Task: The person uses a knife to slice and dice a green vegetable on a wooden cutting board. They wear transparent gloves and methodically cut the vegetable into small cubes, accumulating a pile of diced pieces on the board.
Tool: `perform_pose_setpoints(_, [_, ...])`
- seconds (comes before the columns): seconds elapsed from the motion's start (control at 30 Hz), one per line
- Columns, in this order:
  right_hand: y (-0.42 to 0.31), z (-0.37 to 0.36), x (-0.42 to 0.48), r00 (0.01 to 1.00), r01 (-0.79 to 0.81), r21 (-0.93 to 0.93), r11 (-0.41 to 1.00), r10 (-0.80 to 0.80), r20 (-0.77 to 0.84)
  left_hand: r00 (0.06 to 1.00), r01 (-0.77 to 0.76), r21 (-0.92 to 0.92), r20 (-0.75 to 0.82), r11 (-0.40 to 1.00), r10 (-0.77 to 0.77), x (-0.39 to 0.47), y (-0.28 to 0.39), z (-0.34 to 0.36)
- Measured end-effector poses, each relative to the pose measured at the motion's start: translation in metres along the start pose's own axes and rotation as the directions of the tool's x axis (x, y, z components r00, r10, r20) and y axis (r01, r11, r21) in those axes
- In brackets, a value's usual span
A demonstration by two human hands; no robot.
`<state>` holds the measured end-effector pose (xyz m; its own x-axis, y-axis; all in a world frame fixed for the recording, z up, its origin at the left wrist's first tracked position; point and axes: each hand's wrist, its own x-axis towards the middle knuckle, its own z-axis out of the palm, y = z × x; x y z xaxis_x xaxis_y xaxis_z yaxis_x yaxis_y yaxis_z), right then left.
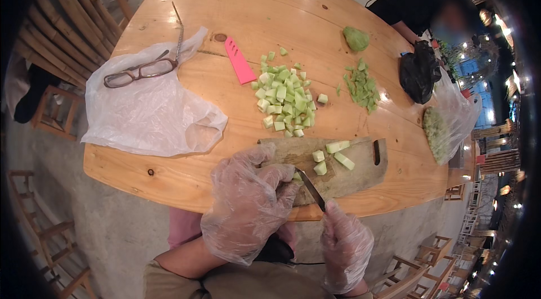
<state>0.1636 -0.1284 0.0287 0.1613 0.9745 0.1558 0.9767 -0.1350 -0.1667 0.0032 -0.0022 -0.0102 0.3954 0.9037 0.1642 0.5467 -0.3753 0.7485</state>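
Observation:
My left hand (pixel 249 201), in a clear plastic glove, presses a pale green vegetable piece (pixel 297 175) against the wooden cutting board (pixel 359 172); its fingers hide most of that piece. In my gloved right hand (pixel 345 244) is a small dark-bladed knife (pixel 312 191), its blade tip at the piece beside my left fingertips. Two cut sticks (pixel 344 160) and two cubes (pixel 320 168) lie on the board. Just beyond the board, a heap of diced pale green vegetable (pixel 285 98) rests directly on the wooden table (pixel 203 189).
A pink knife sheath (pixel 240 62) lies past the heap. Eyeglasses (pixel 141 73) rest on a white plastic bag (pixel 148 113) at left. Green peelings (pixel 362 85) and a wrinkled green vegetable (pixel 356 38) sit farther right. A person (pixel 401 11) handles a black bag (pixel 418 73) near a filled clear bag (pixel 444 130).

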Motion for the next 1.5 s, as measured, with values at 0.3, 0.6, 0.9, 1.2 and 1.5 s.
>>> perform_pose_setpoints(0.3, [-0.005,0.012,-0.016,1.000,0.004,0.043,0.999,-0.004,0.015,0.996,-0.022,-0.032,-0.081,0.999,0.020,-0.001,-0.002,0.002])
perform_pose_setpoints(0.6, [-0.022,-0.005,-0.002,0.987,-0.007,-0.082,0.997,0.020,0.157,0.993,-0.024,-0.017,-0.114,1.000,0.022,0.000,-0.004,0.009])
perform_pose_setpoints(0.9, [0.006,-0.010,0.011,0.907,-0.412,0.347,0.842,0.344,0.242,0.999,-0.044,0.026,-0.013,0.999,0.045,0.004,0.000,0.001])
perform_pose_setpoints(1.2, [0.053,-0.020,-0.011,0.857,-0.514,0.496,0.700,0.439,0.269,0.999,-0.038,0.094,-0.002,0.995,0.039,0.012,0.022,0.006])
perform_pose_setpoints(1.5, [0.076,-0.008,-0.027,0.847,-0.519,0.549,0.655,0.479,0.229,0.985,0.019,0.193,0.165,0.981,-0.051,0.027,0.037,0.024])
